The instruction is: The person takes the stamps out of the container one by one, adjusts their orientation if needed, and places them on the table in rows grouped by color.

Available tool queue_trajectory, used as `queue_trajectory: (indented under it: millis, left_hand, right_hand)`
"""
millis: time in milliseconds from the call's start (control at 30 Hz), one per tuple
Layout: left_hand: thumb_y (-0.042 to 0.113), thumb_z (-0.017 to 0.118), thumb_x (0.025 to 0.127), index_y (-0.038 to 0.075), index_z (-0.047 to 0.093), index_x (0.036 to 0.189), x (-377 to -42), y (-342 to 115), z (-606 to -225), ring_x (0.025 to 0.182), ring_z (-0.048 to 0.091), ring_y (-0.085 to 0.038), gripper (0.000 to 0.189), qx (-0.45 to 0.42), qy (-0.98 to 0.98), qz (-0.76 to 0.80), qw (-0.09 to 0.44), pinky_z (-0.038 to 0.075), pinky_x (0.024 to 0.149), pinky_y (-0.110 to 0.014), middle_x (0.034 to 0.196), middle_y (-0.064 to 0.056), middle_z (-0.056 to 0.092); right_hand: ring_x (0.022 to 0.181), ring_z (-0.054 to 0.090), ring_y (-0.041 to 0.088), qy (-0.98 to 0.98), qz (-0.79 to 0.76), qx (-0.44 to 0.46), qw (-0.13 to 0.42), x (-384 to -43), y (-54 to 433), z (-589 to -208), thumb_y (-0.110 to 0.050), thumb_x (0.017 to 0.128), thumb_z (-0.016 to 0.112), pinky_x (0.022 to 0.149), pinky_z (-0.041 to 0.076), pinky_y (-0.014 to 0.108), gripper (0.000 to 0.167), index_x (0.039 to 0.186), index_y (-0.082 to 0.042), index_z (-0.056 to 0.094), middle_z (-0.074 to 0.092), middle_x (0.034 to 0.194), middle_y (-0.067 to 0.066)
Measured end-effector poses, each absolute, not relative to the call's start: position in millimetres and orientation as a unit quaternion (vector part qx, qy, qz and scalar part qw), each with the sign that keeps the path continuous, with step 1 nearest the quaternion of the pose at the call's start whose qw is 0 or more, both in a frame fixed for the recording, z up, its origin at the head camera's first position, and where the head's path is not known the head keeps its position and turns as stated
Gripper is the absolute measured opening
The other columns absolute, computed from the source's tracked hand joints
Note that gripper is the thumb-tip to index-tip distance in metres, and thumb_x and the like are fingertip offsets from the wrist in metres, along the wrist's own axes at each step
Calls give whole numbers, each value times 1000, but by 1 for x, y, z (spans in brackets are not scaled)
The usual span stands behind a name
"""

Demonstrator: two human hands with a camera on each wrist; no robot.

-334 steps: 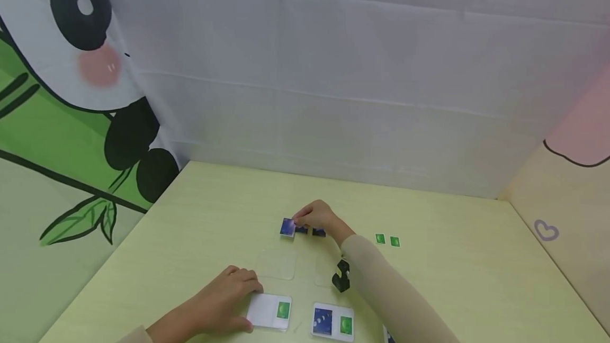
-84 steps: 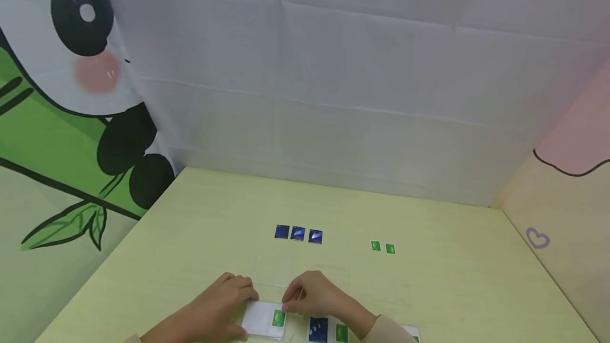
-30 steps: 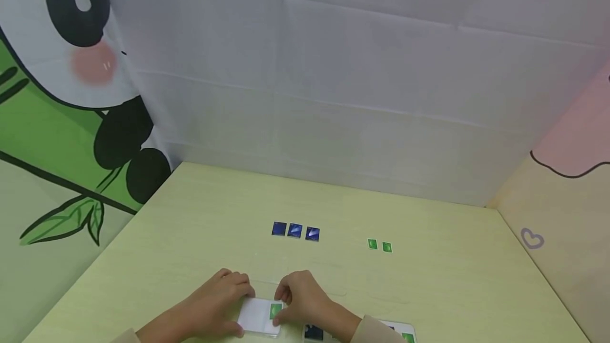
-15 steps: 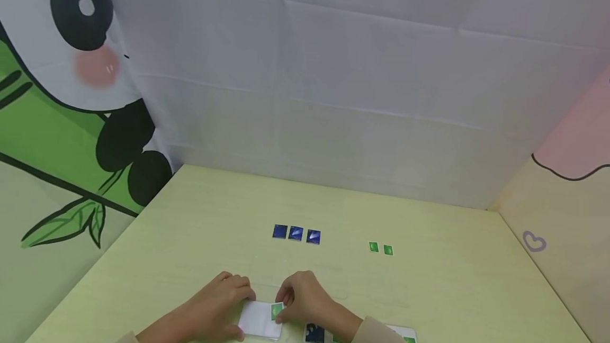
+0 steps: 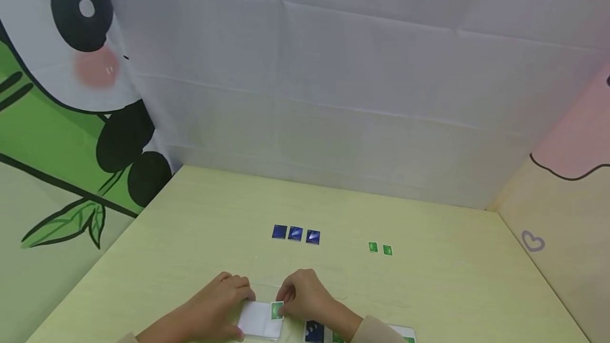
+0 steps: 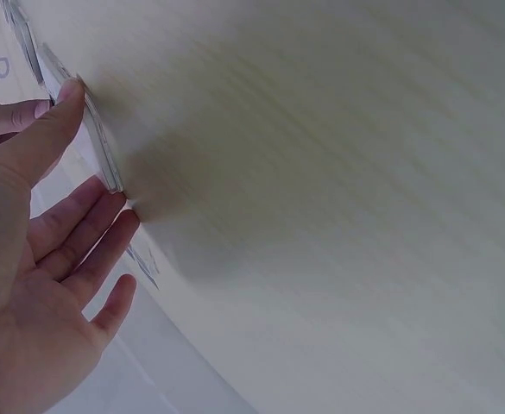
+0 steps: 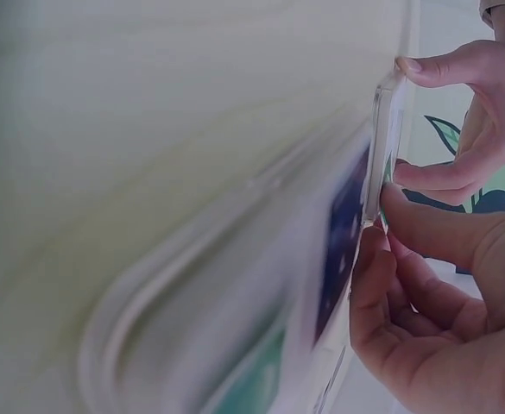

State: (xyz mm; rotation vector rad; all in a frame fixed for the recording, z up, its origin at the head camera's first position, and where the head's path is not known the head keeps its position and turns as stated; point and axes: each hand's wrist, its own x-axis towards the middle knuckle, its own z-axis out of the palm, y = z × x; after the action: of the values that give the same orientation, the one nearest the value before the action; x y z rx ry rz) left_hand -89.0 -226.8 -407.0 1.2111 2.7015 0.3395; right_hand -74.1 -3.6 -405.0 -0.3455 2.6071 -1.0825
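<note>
A white rectangular card in a clear case [image 5: 254, 321] lies at the near middle of the table. My left hand [image 5: 216, 303] grips it from the left, thumb at the near edge and fingers at the far edge. At its right end my right hand [image 5: 307, 296] pinches a small green stamp-like card [image 5: 275, 309] between thumb and fingers. In the left wrist view the left thumb [image 6: 66, 108] presses on the case's edge. Seen from the right wrist, most of the green card is hidden by the right fingers [image 7: 433, 228].
Beside the right hand lies a second case with a blue moon-phase card [image 5: 314, 331], partly covered. A third case [image 5: 405, 331] is further right. Three blue cards [image 5: 295, 233] lie in a row behind, and two green cards [image 5: 379, 248] to the right.
Earlier my right hand held a blue card at the back row; that card now lies there. The right hand came forward to the case, and the green card has shifted toward its far right corner.
</note>
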Motion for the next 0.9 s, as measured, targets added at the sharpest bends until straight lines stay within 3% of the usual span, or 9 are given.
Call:
queue_trajectory:
  millis: [333,900]
  left_hand:
    - [52,82,65,19,68,102,-91,-227,-407,84,50,-1,52,410,903,110,69,43,88,-35,93,16,58]
    - [52,82,65,19,68,105,-90,-225,-407,87,51,-2,53,391,909,111,96,44,89,-36,95,16,59]
  right_hand:
    - [54,48,0,911,-370,-125,134,-78,-2,-405,-6,72,81,53,43,15,7,73,-9,74,60,60,-7]
    - [58,52,5,894,-397,-101,184,-81,6,-403,-8,77,78,54,43,17,6,73,-12,74,64,64,-5]
